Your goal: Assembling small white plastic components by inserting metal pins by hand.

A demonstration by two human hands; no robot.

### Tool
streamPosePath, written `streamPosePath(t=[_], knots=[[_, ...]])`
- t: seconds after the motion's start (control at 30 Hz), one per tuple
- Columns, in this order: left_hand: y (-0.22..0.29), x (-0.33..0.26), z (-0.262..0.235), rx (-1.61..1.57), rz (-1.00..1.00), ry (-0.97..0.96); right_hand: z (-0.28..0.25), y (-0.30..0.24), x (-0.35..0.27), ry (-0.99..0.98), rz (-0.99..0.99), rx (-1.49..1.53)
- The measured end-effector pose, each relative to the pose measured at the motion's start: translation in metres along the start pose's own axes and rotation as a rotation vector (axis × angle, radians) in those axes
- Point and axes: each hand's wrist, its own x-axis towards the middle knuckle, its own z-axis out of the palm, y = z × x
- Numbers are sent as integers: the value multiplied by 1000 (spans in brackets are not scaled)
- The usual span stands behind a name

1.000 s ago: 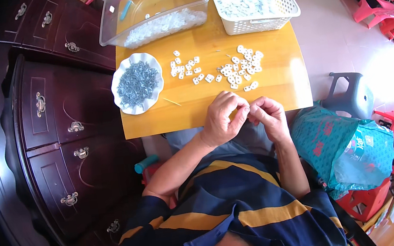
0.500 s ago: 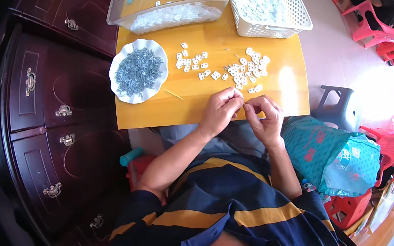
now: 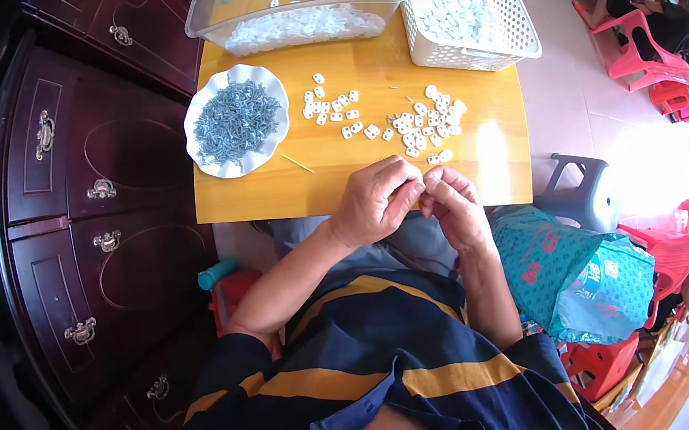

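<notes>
At the near edge of the yellow wooden table (image 3: 258, 203), my left hand (image 3: 378, 200) and my right hand (image 3: 452, 207) meet with their fingertips pinched together. Whatever they hold between them is too small and too covered to make out. Just beyond my fingers lies a cluster of small white plastic pieces with holes (image 3: 428, 125). A looser group of similar white pieces (image 3: 335, 105) is scattered to its left. On the left, a scalloped white dish (image 3: 198, 157) holds a heap of small grey metal nails or screws (image 3: 239, 121). A thin yellow stick (image 3: 298, 163) lies near that dish.
A clear plastic bin (image 3: 306, 28) and a white perforated basket (image 3: 475, 58), both with white pieces, stand at the far side. Dark wooden cabinets (image 3: 116, 190) line the left. A grey stool (image 3: 579, 188) and a teal bag (image 3: 537, 265) are at the right, with people on red chairs beyond.
My right hand has turned, its fingers now closed against the left hand's fingertips. The whole view has shifted slightly, with the table things appearing a little farther left.
</notes>
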Motion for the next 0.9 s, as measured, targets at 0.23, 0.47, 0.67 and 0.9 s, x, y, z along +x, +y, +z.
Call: streamPosePath(t=[0.23, 0.47, 0.67, 0.9], knots=[[-2, -8, 12, -99, -276, 23, 7, 2, 0, 90, -290, -354], [-14, -8, 17, -406, -479, -5, 0, -5, 13, 138, -372, -475], [-16, -14, 12, -507, -557, -39, -12, -21, 32, 249, -434, -808], [-23, -23, 6, -453, -546, -5, -24, -21, 50, 275, -565, -1262]])
